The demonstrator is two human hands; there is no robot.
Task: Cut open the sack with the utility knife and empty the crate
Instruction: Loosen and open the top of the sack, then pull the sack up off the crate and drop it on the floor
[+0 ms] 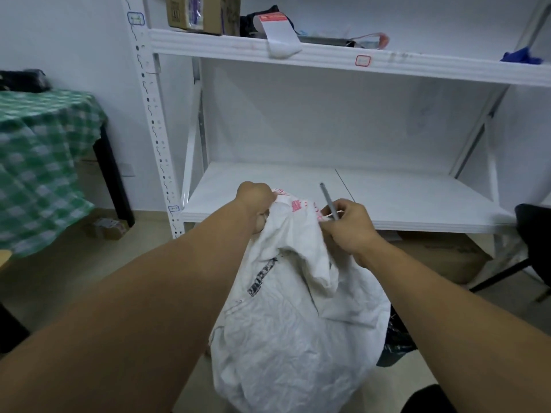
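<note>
Your left hand (258, 201) is clenched on the gathered neck of the white sack (295, 332), which stands on the floor in front of the white shelf (417, 201); your right hand (347, 228) grips the grey utility knife (328, 201) at the sack's tied top, its far end pointing up and away.

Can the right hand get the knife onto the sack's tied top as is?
Probably yes. The right hand holds the knife right at the bunched top of the sack, which the left hand grips and holds up. Nothing sits between them.
</note>
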